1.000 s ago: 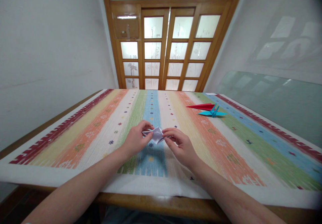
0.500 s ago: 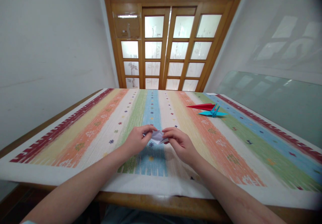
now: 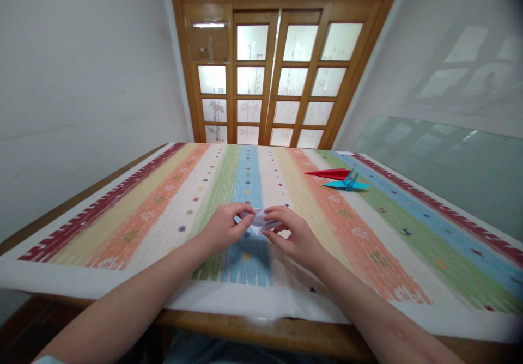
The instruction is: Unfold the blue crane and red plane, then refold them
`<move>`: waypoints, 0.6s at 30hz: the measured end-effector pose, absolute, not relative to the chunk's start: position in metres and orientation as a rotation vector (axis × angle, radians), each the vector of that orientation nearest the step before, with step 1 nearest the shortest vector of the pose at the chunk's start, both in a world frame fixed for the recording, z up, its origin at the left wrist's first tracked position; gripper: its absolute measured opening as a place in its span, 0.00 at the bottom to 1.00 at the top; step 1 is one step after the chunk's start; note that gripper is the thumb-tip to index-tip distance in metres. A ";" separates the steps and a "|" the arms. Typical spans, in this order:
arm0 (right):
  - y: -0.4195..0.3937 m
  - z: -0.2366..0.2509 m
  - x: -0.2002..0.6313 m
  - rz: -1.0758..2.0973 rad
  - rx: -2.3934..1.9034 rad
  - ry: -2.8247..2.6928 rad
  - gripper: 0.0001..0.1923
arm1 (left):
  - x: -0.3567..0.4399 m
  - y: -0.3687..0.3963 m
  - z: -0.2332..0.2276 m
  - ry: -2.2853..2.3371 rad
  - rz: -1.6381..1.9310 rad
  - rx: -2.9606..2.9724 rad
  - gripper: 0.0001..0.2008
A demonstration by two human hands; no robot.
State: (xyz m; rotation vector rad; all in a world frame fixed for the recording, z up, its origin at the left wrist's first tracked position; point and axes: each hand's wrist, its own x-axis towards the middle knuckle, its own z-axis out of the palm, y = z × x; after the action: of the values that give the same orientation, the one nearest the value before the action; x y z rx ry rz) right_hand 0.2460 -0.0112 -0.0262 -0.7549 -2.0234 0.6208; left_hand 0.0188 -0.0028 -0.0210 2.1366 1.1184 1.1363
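Head view: pale walls [image 3: 81,70] stand on both sides, with glazed wooden doors [image 3: 272,48] at the far end. A wooden table [image 3: 261,328] extends toward the doors, its front edge exposed below a striped tablecloth [image 3: 163,217]. The cloth's coloured bands run away from the person and carry small printed motifs. A greenish glass panel [image 3: 445,157] stands along the right side, with pale reflections on it.

Both bare forearms reach in from the near edge. The left hand [image 3: 223,226] is curled, thumb and forefinger pinching one end of the white paper. The right hand [image 3: 296,238] grips the opposite end between thumb and fingers. Toward the far right of the cloth lies a red folded paper [image 3: 327,173], long and pointed. A blue paper crane [image 3: 347,183] sits just in front of it, wings spread; contact between the two cannot be determined. The white paper [image 3: 258,223], small and folded, is held between the hands above the blue band; its finer creases are too small to read.
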 end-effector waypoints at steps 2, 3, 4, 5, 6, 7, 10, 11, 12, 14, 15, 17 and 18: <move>-0.010 -0.026 0.247 0.613 -0.757 -2.056 0.11 | 0.018 -0.005 -0.018 1.092 1.085 2.177 0.11; -0.010 -0.026 0.248 0.610 -0.762 -2.073 0.11 | 0.017 -0.005 -0.017 1.072 1.060 2.198 0.13; -0.009 -0.025 0.249 0.601 -0.767 -2.087 0.11 | 0.016 -0.005 -0.017 1.046 1.036 2.222 0.15; -0.009 -0.025 0.250 0.587 -0.773 -2.102 0.11 | 0.015 -0.005 -0.017 1.018 1.014 2.244 0.17; -0.009 -0.024 0.251 0.567 -0.778 -2.120 0.11 | 0.014 -0.004 -0.018 0.990 0.995 2.263 0.20; -0.008 -0.024 0.253 0.546 -0.784 -2.138 0.11 | 0.013 -0.003 -0.020 0.968 0.981 2.276 0.22; -0.007 -0.022 0.256 0.513 -0.804 -2.186 0.09 | 0.011 0.000 -0.024 0.959 0.968 2.294 0.23; -0.007 -0.022 0.256 0.514 -0.811 -2.199 0.08 | 0.011 0.001 -0.025 0.972 0.966 2.300 0.22; -0.006 -0.021 0.257 0.510 -0.816 -2.208 0.06 | 0.011 0.002 -0.026 0.987 0.965 2.306 0.20; -0.005 -0.020 0.258 0.487 -0.815 -2.224 0.04 | 0.009 0.003 -0.025 1.012 0.968 2.315 0.16; -0.005 -0.020 0.258 0.475 -0.813 -2.225 0.03 | 0.009 0.003 -0.024 1.017 0.967 2.316 0.13; -0.004 -0.019 0.259 0.468 -0.821 -2.208 0.02 | 0.007 0.004 -0.020 1.006 0.967 2.312 0.07; -0.004 -0.019 0.259 0.477 -0.831 -2.194 0.03 | 0.006 0.004 -0.019 0.993 0.970 2.308 0.05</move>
State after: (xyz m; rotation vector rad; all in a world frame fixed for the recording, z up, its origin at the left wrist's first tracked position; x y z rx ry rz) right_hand 0.2595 -0.0039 -0.0186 -0.8311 -2.1936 0.4773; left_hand 0.0063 0.0038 -0.0189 2.3083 0.9926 0.9702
